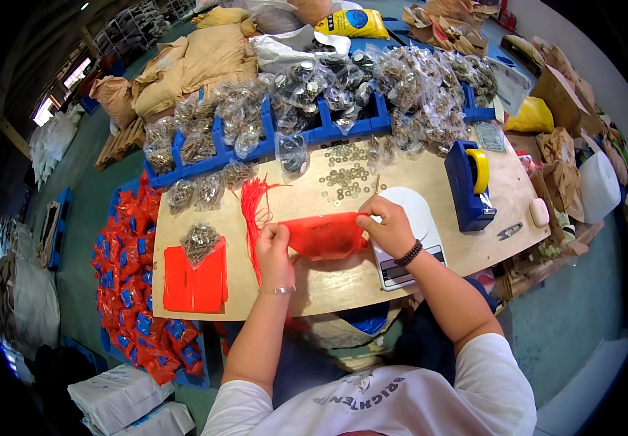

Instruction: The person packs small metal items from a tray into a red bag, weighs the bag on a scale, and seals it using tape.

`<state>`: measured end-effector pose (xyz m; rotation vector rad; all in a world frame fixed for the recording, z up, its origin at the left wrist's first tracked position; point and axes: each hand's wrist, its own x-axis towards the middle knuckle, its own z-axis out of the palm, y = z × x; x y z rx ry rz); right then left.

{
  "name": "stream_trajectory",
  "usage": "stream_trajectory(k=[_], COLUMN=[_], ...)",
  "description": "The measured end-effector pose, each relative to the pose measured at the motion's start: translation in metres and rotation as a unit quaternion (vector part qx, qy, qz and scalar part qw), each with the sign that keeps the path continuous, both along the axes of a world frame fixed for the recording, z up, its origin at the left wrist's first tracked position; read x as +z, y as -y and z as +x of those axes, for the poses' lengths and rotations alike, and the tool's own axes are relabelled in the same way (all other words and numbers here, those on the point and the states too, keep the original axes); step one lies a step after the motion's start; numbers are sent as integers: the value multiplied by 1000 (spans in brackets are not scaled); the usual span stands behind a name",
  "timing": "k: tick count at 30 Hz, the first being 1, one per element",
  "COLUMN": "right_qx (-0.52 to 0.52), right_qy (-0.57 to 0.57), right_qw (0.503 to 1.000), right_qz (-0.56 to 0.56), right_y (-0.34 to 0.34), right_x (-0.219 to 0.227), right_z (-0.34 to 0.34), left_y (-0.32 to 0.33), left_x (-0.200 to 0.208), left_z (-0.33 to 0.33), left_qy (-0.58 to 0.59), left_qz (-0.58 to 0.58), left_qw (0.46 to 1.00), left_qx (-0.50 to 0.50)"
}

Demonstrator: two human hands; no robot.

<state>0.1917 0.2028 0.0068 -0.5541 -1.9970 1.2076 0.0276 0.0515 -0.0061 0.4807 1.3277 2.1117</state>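
Between my two hands a red plastic bag (325, 238) is stretched out sideways above the wooden table. My left hand (276, 243) pinches its left end, and my right hand (388, 224) grips its upper right corner. A darker patch shows in the bag; I cannot make out what is inside. Just left of my left hand lies a bundle of thin red ties (254, 218). Under my right hand and wrist is a white digital scale (419, 225). Farther left, a clear bag of metal fasteners (200, 243) rests on a stack of flat red bags (187, 283).
Loose washers (347, 182) lie beyond the red bag. Blue bins (321, 131) full of bagged hardware line the table's far edge. At the right stand a blue tape dispenser (467, 189) and small snips (509, 231). Filled red bags (132, 291) heap in a blue crate at left.
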Motion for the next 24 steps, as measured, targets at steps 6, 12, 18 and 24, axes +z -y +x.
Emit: stream_trajectory(k=[6, 12, 18, 24], right_qx=[-16, 1, -26, -9], right_qy=[42, 25, 3, -67], right_qw=[995, 983, 976, 993], right_qz=[-86, -184, -217, -95], right_y=[-5, 0, -4, -7], right_x=[-1, -3, -15, -18], right_z=[3, 2, 0, -8], left_y=[6, -6, -21, -22], left_x=[3, 14, 1, -2], left_z=[14, 4, 3, -2], left_qy=[-4, -38, -125, -149], left_qz=[3, -7, 34, 18], left_qw=[1000, 997, 991, 989], left_qx=[4, -63, -16, -4])
